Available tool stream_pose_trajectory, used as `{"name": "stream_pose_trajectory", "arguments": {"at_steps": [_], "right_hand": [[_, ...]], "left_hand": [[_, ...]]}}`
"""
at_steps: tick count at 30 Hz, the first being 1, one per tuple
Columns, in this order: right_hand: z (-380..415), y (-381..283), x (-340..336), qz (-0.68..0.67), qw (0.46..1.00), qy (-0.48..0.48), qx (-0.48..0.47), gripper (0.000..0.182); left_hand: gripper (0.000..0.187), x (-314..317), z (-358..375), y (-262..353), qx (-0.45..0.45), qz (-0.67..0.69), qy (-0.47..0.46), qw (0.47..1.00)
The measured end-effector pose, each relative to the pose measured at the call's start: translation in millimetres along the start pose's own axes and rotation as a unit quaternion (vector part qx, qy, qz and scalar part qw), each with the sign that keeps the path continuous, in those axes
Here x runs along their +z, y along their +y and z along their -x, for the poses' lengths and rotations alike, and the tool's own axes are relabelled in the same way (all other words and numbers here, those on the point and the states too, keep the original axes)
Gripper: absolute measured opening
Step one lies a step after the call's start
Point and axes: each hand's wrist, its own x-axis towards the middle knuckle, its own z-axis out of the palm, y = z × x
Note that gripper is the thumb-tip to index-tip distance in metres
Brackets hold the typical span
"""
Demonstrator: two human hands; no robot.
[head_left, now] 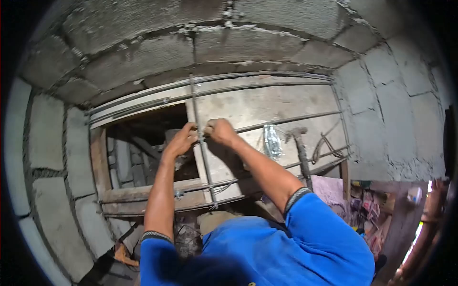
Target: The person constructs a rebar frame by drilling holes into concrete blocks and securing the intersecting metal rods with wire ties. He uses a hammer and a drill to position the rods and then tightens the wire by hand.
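Both of our hands close around the same upright steel bar [202,143], one on each side of it. Our left hand [180,141] curls its fingers [190,129] against the bar from the left, and our right hand [220,131] pinches it from the right at nearly the same height, the two hands almost touching. Whether a bit of tie wire sits between our fingertips we cannot tell; it is too small to make out.

That bar runs from the block wall [143,52] above down to the wooden frame [143,195] below, crossing several long horizontal bars [267,81]. We grip it just where it meets one of the middle horizontal bars [286,120], which stretches off to the right. Behind the bars lies a flat board [267,102], and to the left of our hands a dark opening [143,143] shows more blocks deeper in.

To the right of our right forearm a clear plastic bag [272,140] hangs near the bars, and just beyond it a hammer [301,152] stands with its head up. A loop of wire [324,145] lies further right, near the corner of the wall. Our blue sleeves [315,229] fill the lower part of the view, and some colourful clutter [367,205] sits low on the right.
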Motion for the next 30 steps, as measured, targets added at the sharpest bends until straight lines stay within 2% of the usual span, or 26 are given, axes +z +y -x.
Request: {"name": "stream_pose_trajectory", "arguments": {"at_steps": [1,3,4,7,9,10,12,13,14,15,18,19,20,21,23,25,26,27,28,30], "right_hand": [[0,1,1,0.022,0.999,0.009,-0.023,0.028],[2,-8,-5,0.038,0.999,-0.001,-0.004,0.029],[2,-9,-2,0.051,0.999,0.011,-0.013,0.030],[2,-10,7,0.123,0.991,0.045,-0.001,0.037],[9,-17,12,0.132,0.987,0.084,-0.031,0.031],[16,-24,14,0.137,0.985,0.095,-0.038,0.030],[31,-35,25,0.140,0.975,0.166,-0.042,0.018],[39,-37,37,0.152,0.973,0.167,-0.054,0.009],[55,-48,44,0.132,0.973,0.160,-0.101,0.010],[66,-48,64,0.190,0.972,0.119,-0.075,0.015],[80,-60,66,0.178,0.968,0.164,-0.061,0.021],[80,-60,58,0.140,0.985,0.099,-0.031,0.025],[80,-61,43,0.101,0.994,0.033,0.000,0.029],[78,-54,16,0.063,0.998,0.027,-0.012,0.037],[85,-21,-39,0.015,0.985,0.167,0.036,0.034],[103,68,-93,0.081,0.958,0.260,0.086,0.030],[123,63,-137,0.053,0.916,0.368,0.150,0.028],[144,96,-160,0.220,0.863,0.405,0.208,0.033],[170,154,-174,0.294,0.833,0.401,0.243,0.041],[209,156,-201,0.303,0.781,0.354,0.416,0.051]], "left_hand": [[0.047,4,-1,-3,0.008,0.118,0.003,0.993],[0.040,2,7,11,-0.014,0.100,-0.001,0.995],[0.033,1,10,20,-0.024,0.038,-0.002,0.999],[0.028,6,3,9,0.025,-0.002,-0.007,1.000],[0.034,4,3,23,-0.001,0.008,-0.028,1.000],[0.034,6,3,18,-0.028,0.005,-0.007,1.000],[0.035,7,4,27,-0.057,0.032,0.016,0.998],[0.035,7,1,25,-0.054,0.032,0.010,0.998],[0.035,5,-1,19,-0.042,0.049,0.005,0.998],[0.035,4,-2,17,-0.029,0.065,-0.001,0.997],[0.034,4,-4,27,-0.053,0.066,-0.014,0.996],[0.034,4,-3,24,-0.076,0.061,-0.023,0.995],[0.036,5,-2,20,-0.061,0.050,-0.029,0.996],[0.036,6,1,23,-0.057,0.048,-0.033,0.997],[0.039,4,7,31,-0.044,0.003,-0.027,0.999],[0.046,3,9,32,-0.018,-0.014,-0.031,0.999],[0.047,5,9,31,-0.027,-0.007,-0.020,0.999],[0.047,7,10,32,-0.035,-0.001,-0.012,0.999],[0.048,10,10,35,-0.035,0.007,0.008,0.999],[0.053,15,8,33,-0.047,0.035,0.023,0.998]]}}
